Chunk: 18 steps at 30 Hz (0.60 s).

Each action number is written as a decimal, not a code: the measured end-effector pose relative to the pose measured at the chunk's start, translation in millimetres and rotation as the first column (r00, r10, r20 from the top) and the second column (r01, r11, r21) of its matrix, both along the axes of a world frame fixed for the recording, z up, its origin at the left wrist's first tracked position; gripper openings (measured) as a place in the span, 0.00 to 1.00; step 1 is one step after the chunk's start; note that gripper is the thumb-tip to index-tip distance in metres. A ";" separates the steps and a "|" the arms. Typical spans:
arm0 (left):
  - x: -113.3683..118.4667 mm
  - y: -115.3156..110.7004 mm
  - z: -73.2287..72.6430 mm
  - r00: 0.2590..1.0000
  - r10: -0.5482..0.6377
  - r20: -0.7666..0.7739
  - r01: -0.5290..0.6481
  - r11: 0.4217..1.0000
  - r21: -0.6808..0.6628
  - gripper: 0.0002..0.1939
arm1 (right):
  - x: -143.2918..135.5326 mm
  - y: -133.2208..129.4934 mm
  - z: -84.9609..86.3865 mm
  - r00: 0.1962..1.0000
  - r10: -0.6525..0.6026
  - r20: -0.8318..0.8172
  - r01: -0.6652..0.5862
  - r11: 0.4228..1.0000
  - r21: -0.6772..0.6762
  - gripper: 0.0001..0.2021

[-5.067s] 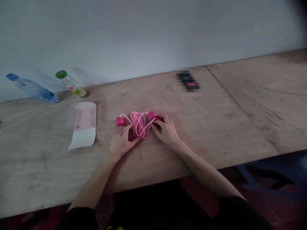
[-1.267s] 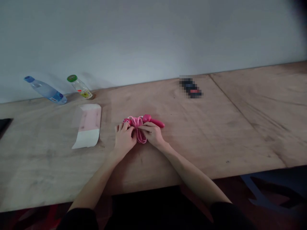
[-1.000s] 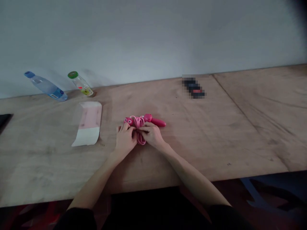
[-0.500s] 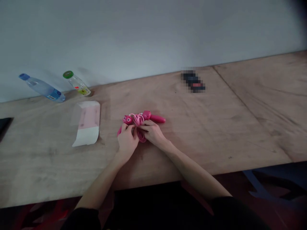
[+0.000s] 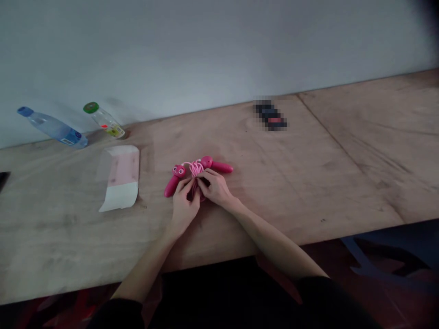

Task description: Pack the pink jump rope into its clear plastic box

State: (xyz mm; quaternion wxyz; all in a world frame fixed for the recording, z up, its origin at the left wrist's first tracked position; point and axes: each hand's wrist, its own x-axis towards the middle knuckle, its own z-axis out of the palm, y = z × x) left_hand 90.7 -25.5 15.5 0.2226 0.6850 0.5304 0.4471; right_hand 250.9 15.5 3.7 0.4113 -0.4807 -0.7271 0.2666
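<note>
A pink jump rope (image 5: 196, 167) lies on the wooden table, its cord gathered in a coiled bundle. One handle, with a cartoon face, points down to the left; the other stretches out to the right. My left hand (image 5: 185, 204) is closed, its thumb and fingers pinching the middle of the bundle from the left. From the right, my right hand (image 5: 216, 186) pinches at the same spot, fingertips meeting those of the left. Between the hands the lower loops are partly covered, and what exactly the fingertips grip is too small to make out.
A clear plastic bottle with a blue cap (image 5: 56, 130) and a green-lidded glass bottle (image 5: 108, 123) stand by the wall. Left of my hands lies an opened white and pink package (image 5: 120, 196). A blurred dark object (image 5: 270, 115) rests at the back right. The table's front edge runs before my body.
My left hand has shifted off the face handle, which now shows more fully. Both hands stay at the coil, fingers slightly rearranged. The whole view has moved a little.
</note>
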 end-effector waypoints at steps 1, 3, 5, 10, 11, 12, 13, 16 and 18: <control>1.1 -0.6 1.9 1.000 0.005 0.006 -0.005 1.000 -0.002 0.16 | 0.7 0.7 1.0 0.999 -0.002 -0.049 0.001 1.000 -0.011 0.08; 2.2 -2.5 6.7 1.000 0.009 -0.012 -0.009 1.000 -0.006 0.17 | 2.0 1.6 2.8 0.988 -0.014 -0.156 0.006 0.999 -0.051 0.07; 2.4 -5.0 11.4 0.996 -0.021 -0.083 0.022 1.000 0.007 0.20 | 3.1 1.3 4.2 0.968 -0.039 -0.248 0.011 0.993 -0.114 0.07; 5.1 -6.3 13.8 0.938 0.042 -0.344 -0.028 0.999 0.045 0.20 | 4.0 -4.6 7.4 0.929 -0.087 -0.359 0.013 0.979 -0.204 0.08; 5.9 -4.9 13.1 0.918 0.073 -0.390 -0.060 0.997 0.044 0.17 | 3.9 -6.2 8.2 0.930 -0.084 -0.359 0.010 0.980 -0.201 0.08; 6.5 -3.2 12.5 0.898 0.094 -0.429 -0.086 0.996 0.039 0.14 | 3.7 -7.8 9.0 0.932 -0.079 -0.355 0.009 0.981 -0.195 0.09; 6.8 -1.1 12.1 0.881 0.106 -0.461 -0.103 0.994 0.032 0.11 | 3.5 -9.3 9.7 0.934 -0.078 -0.349 0.011 0.982 -0.189 0.09; 6.6 5.1 10.9 0.850 0.093 -0.519 -0.097 0.995 0.020 0.07 | 2.7 -13.3 11.2 0.944 -0.093 -0.317 0.039 0.984 -0.172 0.08; 5.7 8.7 8.7 0.847 0.067 -0.528 -0.065 0.998 0.023 0.06 | 2.2 -14.7 11.7 0.949 -0.106 -0.298 0.062 0.986 -0.153 0.07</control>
